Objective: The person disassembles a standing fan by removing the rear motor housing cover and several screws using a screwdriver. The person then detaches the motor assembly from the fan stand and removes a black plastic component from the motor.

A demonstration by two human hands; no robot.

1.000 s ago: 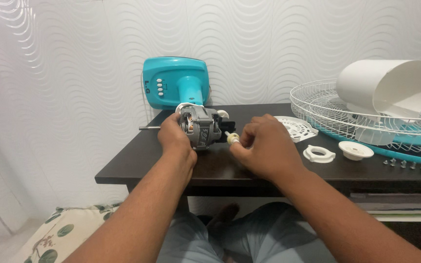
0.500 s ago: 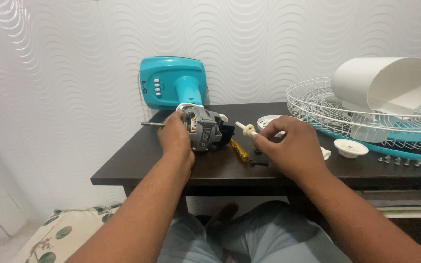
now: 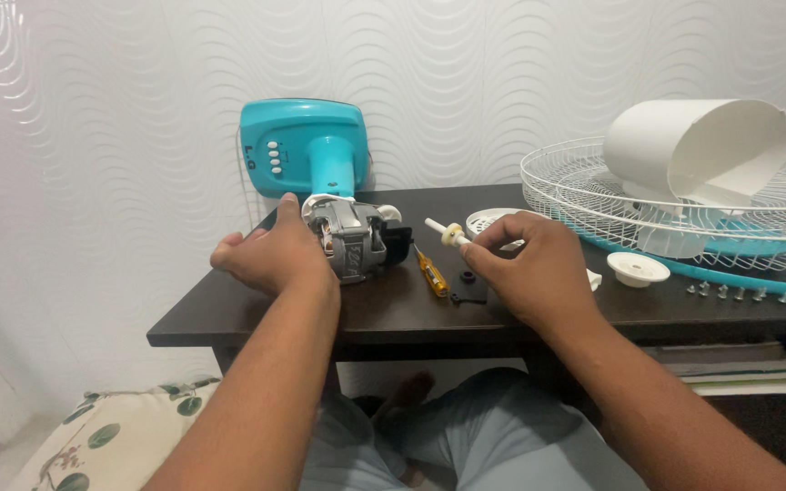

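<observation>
My left hand rests against the left side of a bare grey fan motor that lies on the dark table. My right hand pinches a small white shaft piece with a yellowish collar, held in the air just right of the motor. A yellow screwdriver lies on the table between my hands, with a small black ring beside it.
A turquoise fan base stands at the back against the wall. At right lie a white wire fan grille, a white motor cover, a white cap and several screws. Books sit on a shelf under the table.
My right hand has pulled the white shaft piece away from the motor and moved it to the right. My left hand has slid down to the motor's left side.
</observation>
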